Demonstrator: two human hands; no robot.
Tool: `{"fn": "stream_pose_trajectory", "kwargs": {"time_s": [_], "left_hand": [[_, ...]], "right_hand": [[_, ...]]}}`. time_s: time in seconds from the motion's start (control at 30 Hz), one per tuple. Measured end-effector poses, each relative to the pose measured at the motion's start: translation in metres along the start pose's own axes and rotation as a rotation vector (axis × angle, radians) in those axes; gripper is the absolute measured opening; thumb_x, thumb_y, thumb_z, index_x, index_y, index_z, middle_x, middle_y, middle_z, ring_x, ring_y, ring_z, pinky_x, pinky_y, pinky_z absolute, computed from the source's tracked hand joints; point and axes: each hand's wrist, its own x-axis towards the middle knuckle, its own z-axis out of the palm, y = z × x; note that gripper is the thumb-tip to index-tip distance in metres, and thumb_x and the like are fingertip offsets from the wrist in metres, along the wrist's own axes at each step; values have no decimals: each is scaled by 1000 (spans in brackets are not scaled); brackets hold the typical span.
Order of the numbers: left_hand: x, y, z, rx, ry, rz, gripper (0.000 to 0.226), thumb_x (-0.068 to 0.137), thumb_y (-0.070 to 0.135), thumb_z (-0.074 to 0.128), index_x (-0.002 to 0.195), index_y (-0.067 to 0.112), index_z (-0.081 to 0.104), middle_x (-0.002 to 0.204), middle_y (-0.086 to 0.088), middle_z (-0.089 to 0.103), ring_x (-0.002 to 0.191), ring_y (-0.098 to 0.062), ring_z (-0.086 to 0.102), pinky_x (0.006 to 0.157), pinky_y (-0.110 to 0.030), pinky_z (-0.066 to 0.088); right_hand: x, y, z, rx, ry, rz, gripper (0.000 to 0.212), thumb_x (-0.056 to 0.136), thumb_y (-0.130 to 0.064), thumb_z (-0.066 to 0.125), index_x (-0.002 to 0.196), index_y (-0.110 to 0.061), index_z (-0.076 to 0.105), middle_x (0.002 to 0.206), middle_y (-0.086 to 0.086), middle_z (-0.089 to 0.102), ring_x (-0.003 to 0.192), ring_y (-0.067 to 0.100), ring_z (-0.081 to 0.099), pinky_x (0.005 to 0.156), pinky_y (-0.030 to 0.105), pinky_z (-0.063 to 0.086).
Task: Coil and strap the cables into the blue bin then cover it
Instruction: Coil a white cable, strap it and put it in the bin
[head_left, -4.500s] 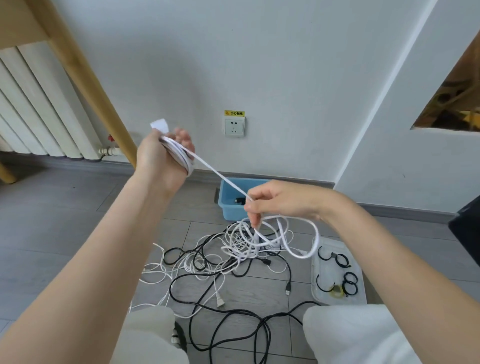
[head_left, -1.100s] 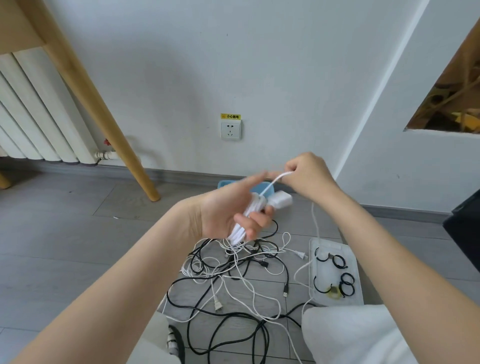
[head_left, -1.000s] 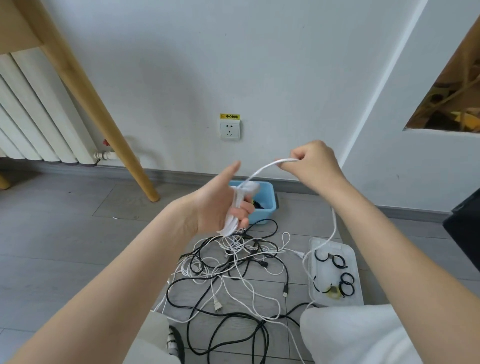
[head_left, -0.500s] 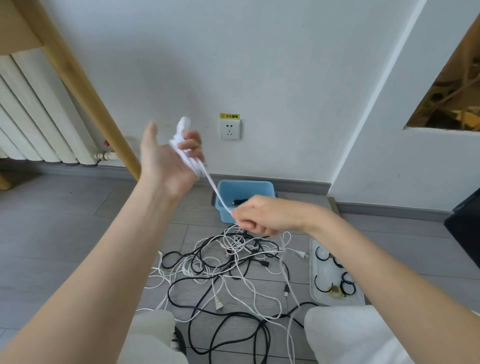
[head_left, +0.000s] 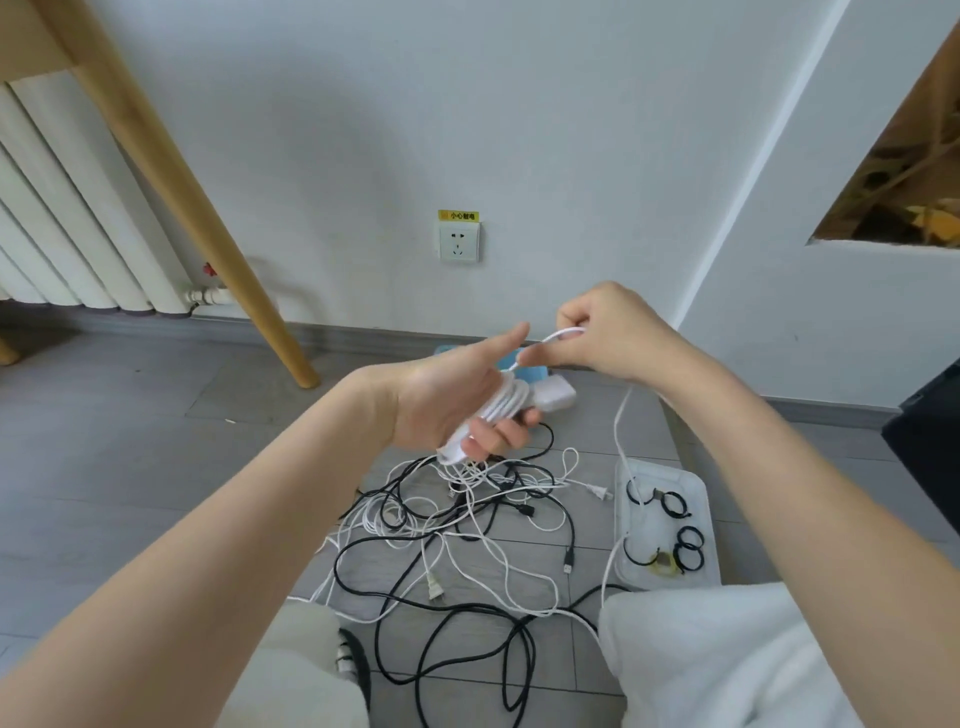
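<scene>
My left hand (head_left: 447, 397) holds a coil of white cable (head_left: 498, 410) wound across its palm, with a white plug block (head_left: 556, 396) at the coil's far end. My right hand (head_left: 602, 332) pinches the loose run of that same white cable (head_left: 558, 335) just above the coil; the cable's tail drops to the floor on the right. The blue bin (head_left: 530, 370) is almost hidden behind both hands. A tangle of black and white cables (head_left: 467, 525) lies on the grey floor below.
A clear lid (head_left: 670, 525) with several black straps lies on the floor at the right. A slanted wooden leg (head_left: 208, 223) and a white radiator (head_left: 57, 218) stand at the left. A wall socket (head_left: 457, 241) sits above the bin. My knees are at the bottom.
My left hand has come down from high on the left to the middle. My right hand has risen and carried the cable over the coil, adding another turn.
</scene>
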Motion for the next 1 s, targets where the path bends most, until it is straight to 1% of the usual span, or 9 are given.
{"fn": "stream_pose_trajectory", "kwargs": {"time_s": [0.2,0.3,0.4,0.5,0.57,0.67,0.77,0.9,1.0], "left_hand": [[6,8,-28,-410,488,322,60,93,63,17,69,13,38,48,1,39,30,-7,31,36,-11,24],[-7,6,-53,-761,757,612,42,98,44,24,68,16,33,44,4,35,30,-6,28,35,-14,21],[-16,0,-69,-954,961,726,38,98,38,33,72,11,39,62,-1,42,45,-10,42,43,-18,35],[-15,3,-63,-1057,801,788,45,97,47,33,83,7,47,72,-5,51,59,-14,54,52,-22,47],[-14,8,-53,-1033,620,821,51,98,51,26,88,7,48,65,-3,52,52,-11,53,49,-18,46],[-19,18,-39,-939,256,765,59,95,59,22,80,9,51,55,2,47,35,-3,41,36,-11,32],[-19,16,-20,-706,-200,493,72,86,68,32,74,2,58,56,-3,50,31,-6,27,31,-16,27],[-1,-12,16,-118,-198,73,77,74,79,22,78,7,48,52,2,41,28,-1,19,27,-9,21],[5,-24,23,21,-186,-56,74,70,78,16,74,9,44,50,4,36,27,-2,26,29,-11,20]], "right_hand": [[-6,-8,7,231,-57,-101,48,94,-25,49,49,-18,36,36,-11,24,36,5,21,43,21,19],[-16,-17,3,413,-265,-87,41,94,-12,37,54,-14,43,40,-10,25,38,7,18,39,18,18],[-24,-19,5,307,-557,-102,37,96,-16,42,61,-13,50,46,-7,25,43,9,19,41,18,17],[-26,-15,19,177,-811,-81,36,99,-29,43,68,-14,55,48,-7,25,46,12,17,43,20,16],[-24,-11,29,106,-874,-21,38,99,-34,42,67,-15,54,44,-10,26,42,10,17,42,19,16],[-19,-5,40,-6,-883,48,46,97,-42,43,60,-17,51,42,-7,29,39,12,19,43,20,19],[-13,6,45,-208,-740,41,55,92,-52,44,50,-16,46,43,-2,35,36,14,27,47,23,30],[-5,23,38,-323,-555,54,44,83,-43,51,50,-16,39,50,-1,36,48,13,31,52,28,28],[-3,34,26,-414,-364,67,60,87,-53,52,46,-17,28,49,0,28,47,16,26,54,32,23]]}}
